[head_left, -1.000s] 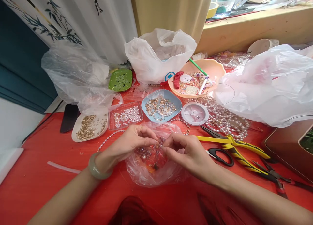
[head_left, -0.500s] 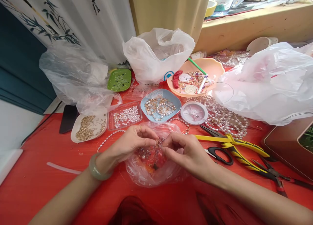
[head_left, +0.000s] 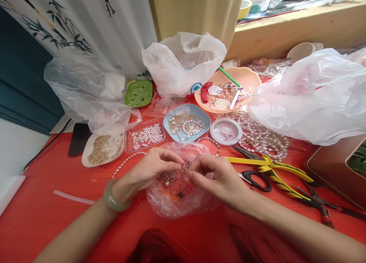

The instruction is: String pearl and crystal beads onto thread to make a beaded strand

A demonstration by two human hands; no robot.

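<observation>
My left hand [head_left: 154, 169] and my right hand [head_left: 217, 177] meet fingertip to fingertip over a clear plastic bag of dark red beads [head_left: 178, 196] on the red table [head_left: 42, 217]. Both hands are closed in a pinch on something tiny between them, too small to name. A green bangle [head_left: 113, 198] circles my left wrist. Just beyond the hands lie a pearl strand [head_left: 126, 162], a white dish of gold beads [head_left: 104, 148], a clear box of pearls [head_left: 145, 135] and a blue dish of gold and pearl findings [head_left: 185, 122].
A thread spool [head_left: 226, 131], pearl strands [head_left: 260, 139], yellow pliers [head_left: 274, 171], black scissors [head_left: 254, 179] and further pliers [head_left: 317, 204] lie right. Behind are a peach bowl [head_left: 248, 78], green dish [head_left: 139, 93], plastic bags [head_left: 183, 62], a large bag [head_left: 311, 95], a tin [head_left: 337, 171] and a dark phone [head_left: 77, 139].
Both hands stay pinched together over the bag with only slight finger movement. The view has drifted a little to the right.
</observation>
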